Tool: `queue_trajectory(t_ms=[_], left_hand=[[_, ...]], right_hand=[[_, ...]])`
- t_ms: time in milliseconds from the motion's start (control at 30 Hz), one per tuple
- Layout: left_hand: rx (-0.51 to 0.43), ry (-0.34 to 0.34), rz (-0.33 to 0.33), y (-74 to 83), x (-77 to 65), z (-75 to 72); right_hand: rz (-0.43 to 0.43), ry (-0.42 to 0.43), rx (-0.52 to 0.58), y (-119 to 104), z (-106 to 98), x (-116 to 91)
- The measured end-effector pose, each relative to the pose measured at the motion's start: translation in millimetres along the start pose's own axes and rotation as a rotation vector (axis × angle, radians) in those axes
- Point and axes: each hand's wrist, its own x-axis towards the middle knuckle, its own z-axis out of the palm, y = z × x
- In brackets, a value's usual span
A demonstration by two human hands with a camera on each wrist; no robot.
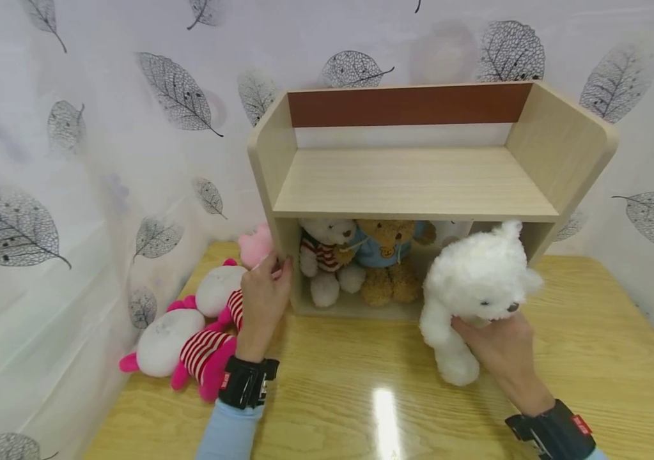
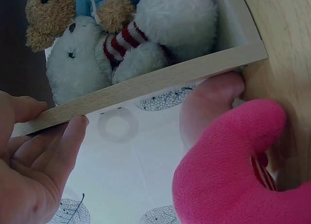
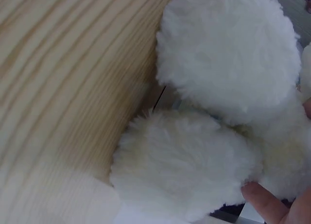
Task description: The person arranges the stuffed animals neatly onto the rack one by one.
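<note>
My right hand grips a white plush bear by its underside, tilted in front of the right part of a wooden shelf. White furry limbs fill the right wrist view, with a fingertip against them. On the other side, my left hand holds the shelf's left side panel, thumb and fingers on opposite faces. Inside the lower compartment sit a white bear in a red striped shirt and, beside it, a brown bear in a blue top.
Left of the shelf, pink-and-white plush toys in striped shirts lie on the wooden table. A light pink plush is behind them. A leaf-patterned curtain hangs around the back and sides.
</note>
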Motion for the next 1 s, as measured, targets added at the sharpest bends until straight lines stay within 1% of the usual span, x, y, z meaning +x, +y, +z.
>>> queue_trajectory(t_ms=[100,233,367,533,733,800,867,1000], left_hand=[[-0.002,0.0,-0.007,1.0,1.1,-0.8],[-0.009,0.003,-0.001,1.0,1.5,-0.2],[-0.002,0.009,-0.001,0.8,1.0,-0.1],[0.003,0.005,0.005,-0.4,0.0,0.7],[0.005,0.002,-0.001,0.5,-1.7,-0.5],[0.002,0.006,-0.005,0.9,-1.9,-1.0],[0.003,0.008,-0.004,0.9,-1.8,-0.8],[0.004,0.005,0.002,0.9,-1.0,-0.4]], right_hand=[[-0.032,0.039,0.002,-1,7,1],[-0.107,0.095,-0.026,0,15,5],[-0.14,0.125,-0.041,0,23,14],[-0.141,0.147,-0.046,2,34,25],[-0.164,0.229,-0.043,9,48,39],[-0.171,0.249,-0.05,11,52,43],[-0.172,0.261,-0.079,12,55,47],[-0.122,0.246,-0.104,14,58,53]])
